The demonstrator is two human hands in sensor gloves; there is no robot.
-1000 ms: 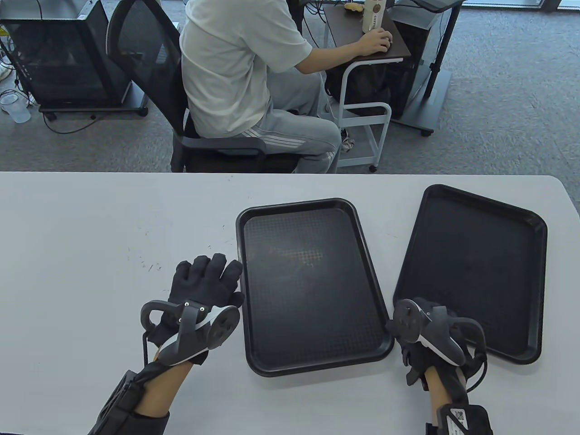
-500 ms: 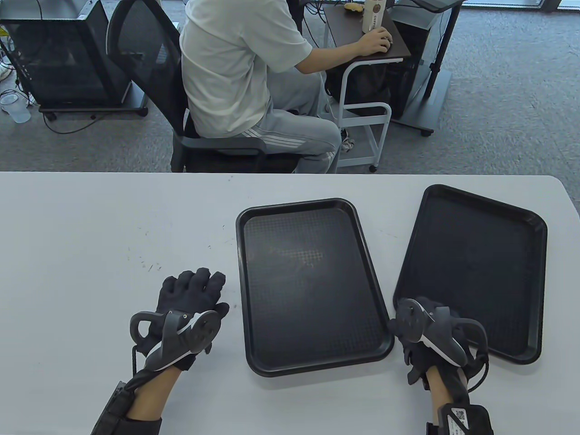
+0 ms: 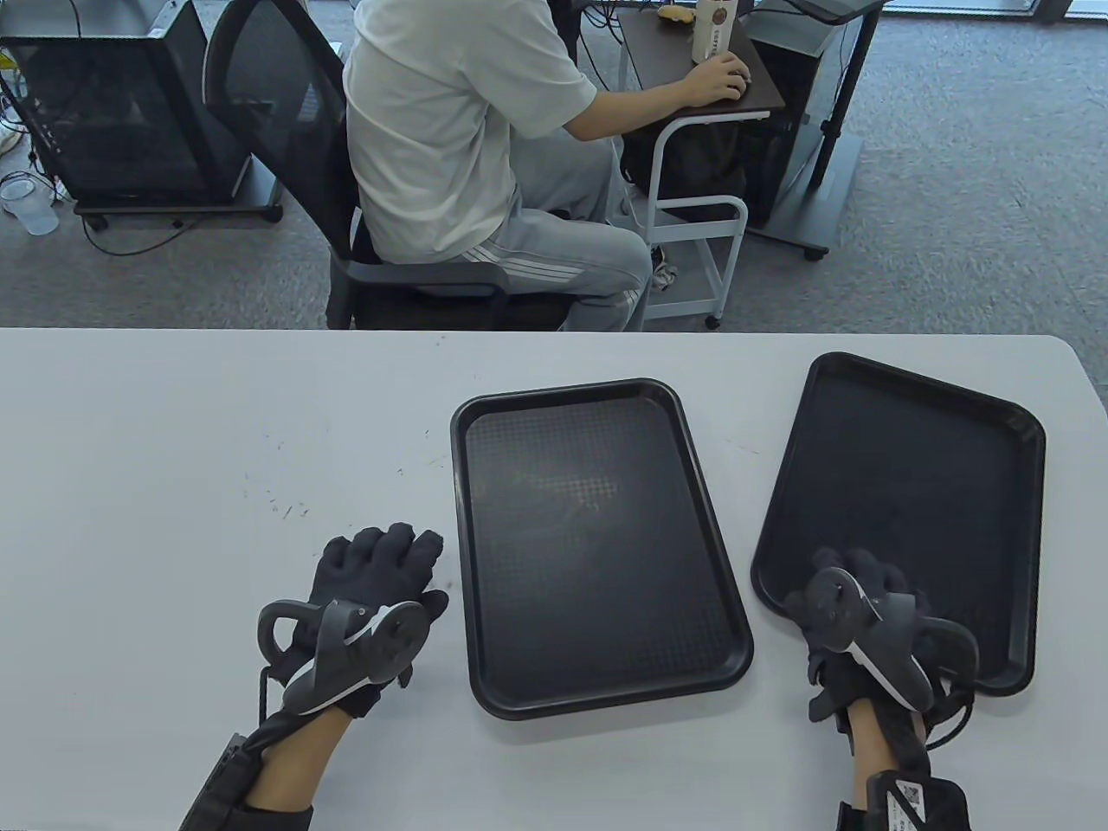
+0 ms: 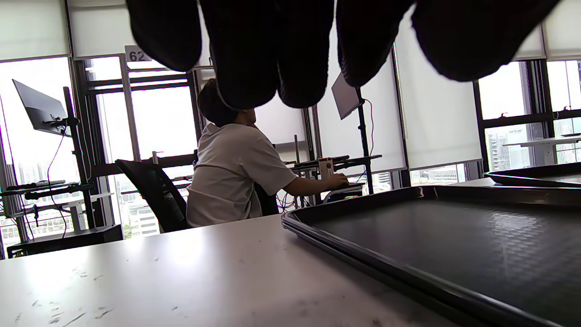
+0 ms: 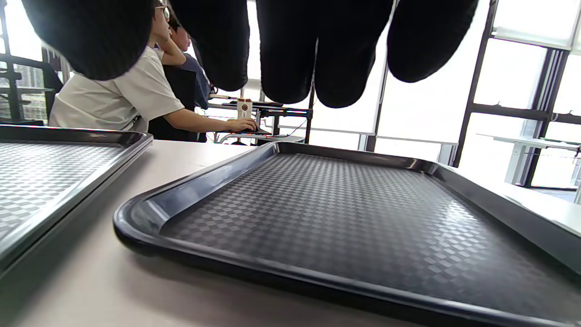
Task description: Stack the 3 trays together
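The white table [image 3: 173,415] is in front of me, and two black trays lie flat on it. In the left wrist view the middle tray [image 3: 597,545] shows a double rim at its edge, so it looks like two trays nested together, but I cannot tell this for sure. It lies at about 12 o'clock from me. The right tray [image 3: 909,511] lies at about 2 o'clock, turned a little clockwise, near the middle tray but apart from it.

My left hand [image 3: 372,589] is over the table at about 10 o'clock, just beside the left rim of the middle tray and not touching it. Its fingers [image 4: 254,50] are loosely spread and hold nothing. My right hand [image 3: 857,623] is over the near edge of the right tray. Its fingers [image 5: 290,50] hang apart above the tray floor and grip nothing.
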